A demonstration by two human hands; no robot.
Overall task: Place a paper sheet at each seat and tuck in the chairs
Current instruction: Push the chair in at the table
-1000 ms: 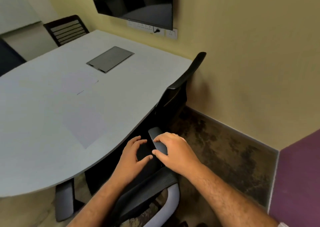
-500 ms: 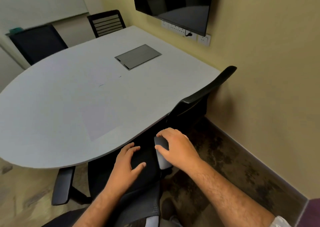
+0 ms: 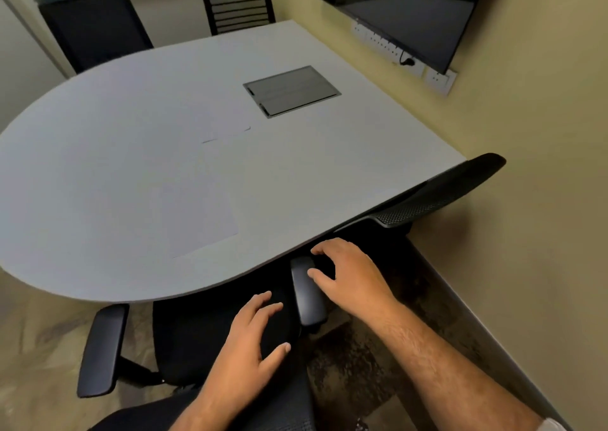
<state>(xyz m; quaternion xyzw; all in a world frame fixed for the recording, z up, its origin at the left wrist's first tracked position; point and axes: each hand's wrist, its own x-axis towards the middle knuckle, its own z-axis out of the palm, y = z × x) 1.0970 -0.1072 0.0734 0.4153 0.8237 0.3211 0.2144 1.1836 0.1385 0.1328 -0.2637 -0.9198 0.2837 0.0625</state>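
Observation:
A black office chair stands at the near edge of the pale grey table, its seat front partly under the tabletop. My left hand lies flat on the seat with the fingers spread. My right hand hovers over the chair's right armrest; the thumb touches it and the fingers are lifted apart. A white paper sheet lies on the table in front of this chair. A second, faint sheet lies farther in.
Another black chair is tucked in at the table's right side against the yellow wall. Two more chairs stand at the far end. A grey cable hatch sits in the tabletop. A dark screen hangs on the wall.
My right hand gripped the armrest before; its fingers have now lifted and spread. My left hand has slid back on the seat. My view has pulled back and swung left.

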